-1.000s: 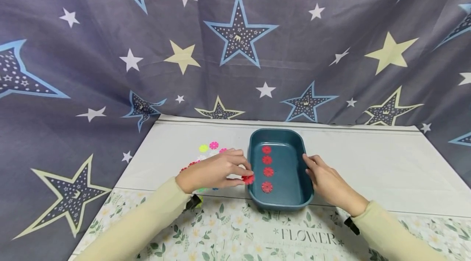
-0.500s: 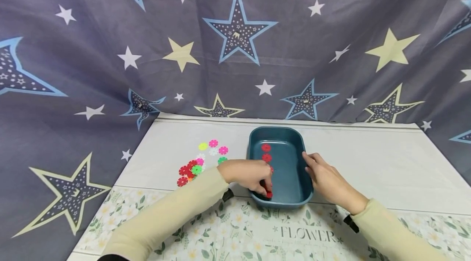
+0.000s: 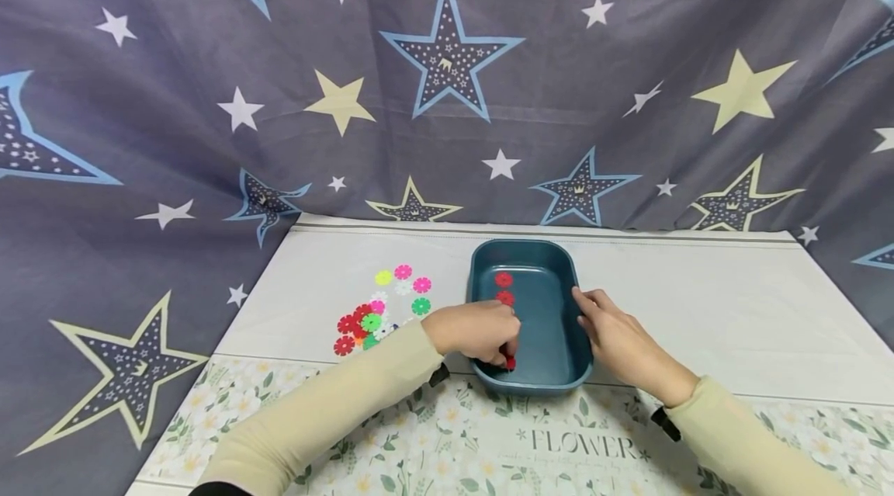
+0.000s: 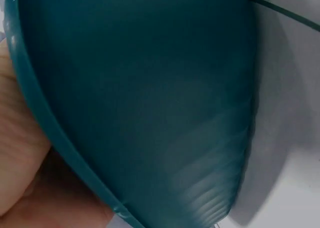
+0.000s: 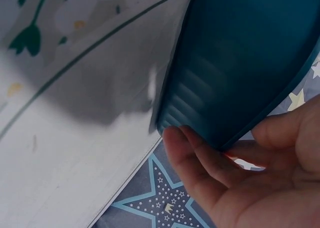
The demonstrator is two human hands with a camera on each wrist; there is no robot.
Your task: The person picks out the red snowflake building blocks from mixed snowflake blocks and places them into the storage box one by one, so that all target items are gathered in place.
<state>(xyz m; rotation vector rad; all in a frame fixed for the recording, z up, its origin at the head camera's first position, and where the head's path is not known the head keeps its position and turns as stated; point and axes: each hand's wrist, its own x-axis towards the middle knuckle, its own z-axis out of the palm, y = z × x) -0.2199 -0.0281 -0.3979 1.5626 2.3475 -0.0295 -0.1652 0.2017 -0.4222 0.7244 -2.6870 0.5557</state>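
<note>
Pinching a red disc just inside the near end of the tray, the left hand reaches over its left rim; the right hand grips its right rim. Loose discs lie left of the tray on the counter. The red disc looks light, thin and stiff, probably smooth plastic, best pinched at its notched edge; the tray seems rigid, easily steadied by its rim.

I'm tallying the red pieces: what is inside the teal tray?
Two red discs show clearly toward the tray's far end, another red disc by the left hand. That hand covers part of the interior; anything beneath it cannot be seen.
</note>
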